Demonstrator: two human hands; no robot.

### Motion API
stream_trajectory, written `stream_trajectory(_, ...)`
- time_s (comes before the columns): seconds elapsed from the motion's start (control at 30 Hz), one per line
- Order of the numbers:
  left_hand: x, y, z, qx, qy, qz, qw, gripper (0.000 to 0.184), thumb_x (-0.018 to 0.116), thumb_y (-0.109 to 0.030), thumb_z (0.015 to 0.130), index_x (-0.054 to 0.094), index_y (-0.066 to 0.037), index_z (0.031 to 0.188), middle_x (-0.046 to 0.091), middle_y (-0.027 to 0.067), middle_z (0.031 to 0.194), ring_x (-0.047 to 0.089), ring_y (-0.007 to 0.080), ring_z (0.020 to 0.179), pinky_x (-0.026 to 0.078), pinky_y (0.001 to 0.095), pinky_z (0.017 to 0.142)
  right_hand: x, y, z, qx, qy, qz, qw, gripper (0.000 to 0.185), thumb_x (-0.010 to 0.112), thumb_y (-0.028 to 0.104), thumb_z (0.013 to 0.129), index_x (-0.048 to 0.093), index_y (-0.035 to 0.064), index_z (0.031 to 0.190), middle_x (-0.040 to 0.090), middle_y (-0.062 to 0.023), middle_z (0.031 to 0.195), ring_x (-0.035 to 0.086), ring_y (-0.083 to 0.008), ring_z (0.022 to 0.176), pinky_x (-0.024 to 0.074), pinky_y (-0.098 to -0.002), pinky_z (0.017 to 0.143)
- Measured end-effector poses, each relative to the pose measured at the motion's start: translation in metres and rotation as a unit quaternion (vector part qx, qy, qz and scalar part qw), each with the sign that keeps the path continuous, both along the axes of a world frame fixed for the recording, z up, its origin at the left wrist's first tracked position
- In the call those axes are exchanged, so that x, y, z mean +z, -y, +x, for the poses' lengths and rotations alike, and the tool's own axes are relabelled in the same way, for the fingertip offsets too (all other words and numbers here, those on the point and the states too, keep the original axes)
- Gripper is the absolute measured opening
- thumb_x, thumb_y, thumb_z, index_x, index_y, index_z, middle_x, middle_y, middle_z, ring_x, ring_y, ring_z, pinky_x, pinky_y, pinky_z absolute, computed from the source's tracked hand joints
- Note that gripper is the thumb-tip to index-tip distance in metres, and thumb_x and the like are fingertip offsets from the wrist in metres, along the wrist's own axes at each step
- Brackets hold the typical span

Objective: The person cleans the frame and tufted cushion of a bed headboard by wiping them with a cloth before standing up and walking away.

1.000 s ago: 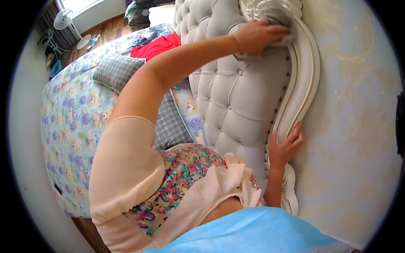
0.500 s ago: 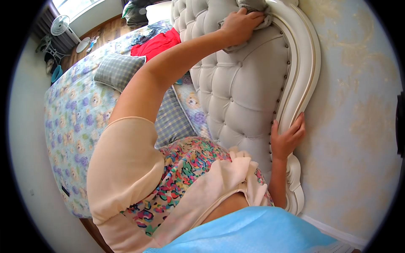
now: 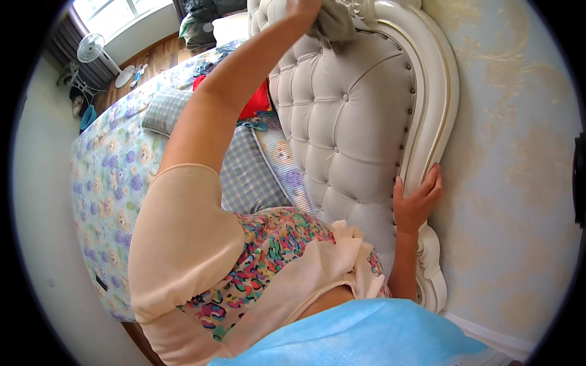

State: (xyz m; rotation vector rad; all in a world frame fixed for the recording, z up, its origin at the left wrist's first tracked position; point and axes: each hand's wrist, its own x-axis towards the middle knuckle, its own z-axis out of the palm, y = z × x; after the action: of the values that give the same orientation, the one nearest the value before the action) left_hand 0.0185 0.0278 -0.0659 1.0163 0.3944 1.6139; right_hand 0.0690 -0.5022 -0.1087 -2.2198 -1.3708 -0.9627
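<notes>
My left hand (image 3: pixel 303 7) reaches to the top edge of the view, where its fingers are mostly cut off. A bunched grey cloth (image 3: pixel 336 23) hangs from it against the upper part of the headboard. The headboard (image 3: pixel 360 128) has pale, button-tufted padding, edged by a row of dark studs. Around the padding runs a carved cream frame (image 3: pixel 441 91) with a thin gold line. My right hand (image 3: pixel 418 198) rests on this frame lower down, thumb on the front side and fingers spread over the outer edge.
The bed (image 3: pixel 116 201) has a flowered cover. On it lie a checked pillow (image 3: pixel 163 113), a checked cushion (image 3: pixel 250 174) and red fabric (image 3: pixel 255 104). A white fan (image 3: pixel 91 47) stands near the window (image 3: pixel 110 15). Patterned wallpaper (image 3: pixel 506 158) borders the frame on the right.
My left hand and the cloth have moved up and left across the headboard, away from the frame's upper curve. My right hand keeps its place on the frame. The view has shifted slightly.
</notes>
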Motion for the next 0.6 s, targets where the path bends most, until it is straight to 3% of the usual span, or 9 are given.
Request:
stream_trajectory(0.07, 0.004, -0.049, 0.004, -0.022, -0.209, -0.050, 0.976, 0.016, 0.061, -0.010, 0.082, 0.064, -0.004, 0.097, 0.061, 0.0076, 0.082, 0.056, 0.0202, 0.079, 0.049, 0.0380, 0.073, 0.001, 0.003, -0.001, -0.003, 0.003, -0.004, 1.000, 0.087, 0.079, 0.029, 0.081, 0.037, -0.0040, 0.150, 0.045, -0.0209, 0.146, 0.049, -0.0375, 0.128, 0.0428, -0.0452, 0.105)
stream_trajectory(0.1, 0.002, -0.069, 0.003, -0.100, -0.298, -0.029, 0.949, 0.035, 0.065, -0.012, 0.079, 0.067, -0.002, 0.112, 0.067, 0.0127, 0.093, 0.061, 0.0232, 0.088, 0.051, 0.0387, 0.079, 0.001, 0.004, -0.001, -0.010, 0.011, -0.006, 1.000, 0.088, 0.079, 0.030, 0.081, 0.037, -0.0044, 0.150, 0.045, -0.0209, 0.146, 0.049, -0.0374, 0.128, 0.0431, -0.0452, 0.104)
stream_trajectory(0.2, -0.015, -0.084, 0.019, -0.060, -0.406, 0.131, 0.902, 0.048, 0.067, -0.014, 0.078, 0.066, -0.001, 0.124, 0.070, 0.0192, 0.104, 0.065, 0.0289, 0.099, 0.051, 0.0413, 0.087, 0.006, 0.002, -0.004, -0.020, 0.023, -0.011, 0.999, 0.088, 0.079, 0.032, 0.081, 0.037, -0.0056, 0.149, 0.045, -0.0212, 0.146, 0.049, -0.0374, 0.128, 0.0437, -0.0453, 0.104)
stream_trajectory(0.23, -0.023, -0.079, 0.028, 0.072, -0.369, 0.209, 0.903, 0.058, 0.067, -0.018, 0.077, 0.063, -0.002, 0.133, 0.070, 0.0236, 0.111, 0.065, 0.0339, 0.107, 0.050, 0.0443, 0.093, 0.007, 0.002, -0.006, -0.026, 0.025, -0.016, 0.999, 0.089, 0.078, 0.033, 0.081, 0.037, -0.0062, 0.149, 0.045, -0.0216, 0.146, 0.050, -0.0374, 0.128, 0.0441, -0.0454, 0.103)
stream_trajectory(0.27, -0.025, -0.084, 0.036, 0.071, -0.369, 0.207, 0.903, 0.058, 0.067, -0.018, 0.077, 0.063, -0.002, 0.133, 0.070, 0.0236, 0.111, 0.065, 0.0339, 0.107, 0.050, 0.0443, 0.093, 0.010, 0.001, -0.007, -0.026, 0.026, -0.018, 0.999, 0.089, 0.078, 0.033, 0.081, 0.037, -0.0062, 0.149, 0.045, -0.0216, 0.146, 0.050, -0.0374, 0.128, 0.0441, -0.0454, 0.103)
stream_trajectory(0.37, -0.025, -0.080, 0.037, 0.183, -0.394, 0.260, 0.862, 0.060, 0.066, -0.018, 0.077, 0.059, -0.002, 0.134, 0.070, 0.0223, 0.104, 0.067, 0.0339, 0.094, 0.054, 0.0440, 0.082, 0.009, 0.001, -0.010, -0.023, 0.031, -0.021, 0.999, 0.089, 0.077, 0.035, 0.082, 0.038, -0.0075, 0.148, 0.045, -0.0225, 0.146, 0.050, -0.0378, 0.127, 0.0447, -0.0456, 0.103)
stream_trajectory(0.43, 0.028, -0.034, 0.005, -0.068, -0.563, 0.054, 0.822, 0.061, 0.065, -0.019, 0.077, 0.056, -0.001, 0.135, 0.070, 0.0205, 0.097, 0.067, 0.0299, 0.077, 0.054, 0.0424, 0.067, 0.011, -0.001, -0.011, -0.026, 0.052, -0.019, 0.998, 0.088, 0.076, 0.038, 0.082, 0.038, -0.0078, 0.148, 0.046, -0.0233, 0.145, 0.051, -0.0381, 0.126, 0.0449, -0.0458, 0.102)
stream_trajectory(0.53, 0.001, -0.040, 0.016, -0.026, -0.460, 0.074, 0.885, 0.050, 0.064, -0.019, 0.077, 0.063, -0.001, 0.124, 0.069, 0.0173, 0.092, 0.064, 0.0266, 0.066, 0.051, 0.0410, 0.057, 0.014, -0.001, -0.013, -0.025, 0.039, -0.024, 0.999, 0.091, 0.078, 0.036, 0.082, 0.035, -0.0067, 0.150, 0.044, -0.0235, 0.146, 0.050, -0.0396, 0.128, 0.0434, -0.0461, 0.106)
stream_trajectory(0.6, 0.004, -0.018, 0.008, -0.049, -0.483, 0.049, 0.873, 0.048, 0.066, -0.020, 0.077, 0.065, -0.001, 0.121, 0.069, 0.0162, 0.091, 0.064, 0.0259, 0.066, 0.050, 0.0407, 0.057, 0.012, -0.002, -0.011, -0.023, 0.046, -0.020, 0.998, 0.090, 0.076, 0.039, 0.083, 0.037, -0.0069, 0.149, 0.045, -0.0227, 0.146, 0.050, -0.0385, 0.127, 0.0436, -0.0462, 0.105)
